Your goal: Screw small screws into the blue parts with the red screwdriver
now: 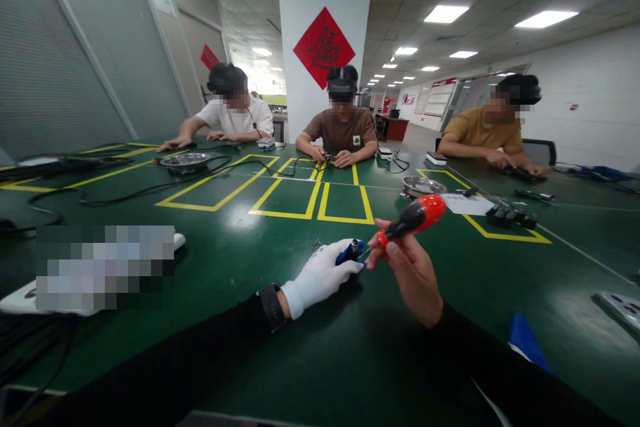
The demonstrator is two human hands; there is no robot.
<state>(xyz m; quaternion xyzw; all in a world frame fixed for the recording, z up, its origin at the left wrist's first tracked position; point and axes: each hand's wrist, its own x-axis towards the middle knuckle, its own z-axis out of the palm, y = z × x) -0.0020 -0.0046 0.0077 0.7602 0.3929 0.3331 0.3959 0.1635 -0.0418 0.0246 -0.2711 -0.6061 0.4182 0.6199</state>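
My left hand (320, 275), in a white glove with blue on its fingers, grips a small dark part with a round metal end (355, 247). Most of that part is hidden by the fingers, so its kind cannot be made out. In my bare right hand (414, 277) is a screwdriver (416, 219) with a red and black handle, tilted so that its shaft points down and left at the dark part. Whether the tip touches it is hard to see. Small metal bits (317, 245) lie just beyond my left hand.
A white, partly blurred-out object (20, 300) lies at left near black cables (45, 347). Metal bowls (187, 160) (424, 185) stand farther off. Right of centre are paper (467, 204) and black parts (513, 217); nearer lies blue fabric (529, 341). Three people sit across the table.
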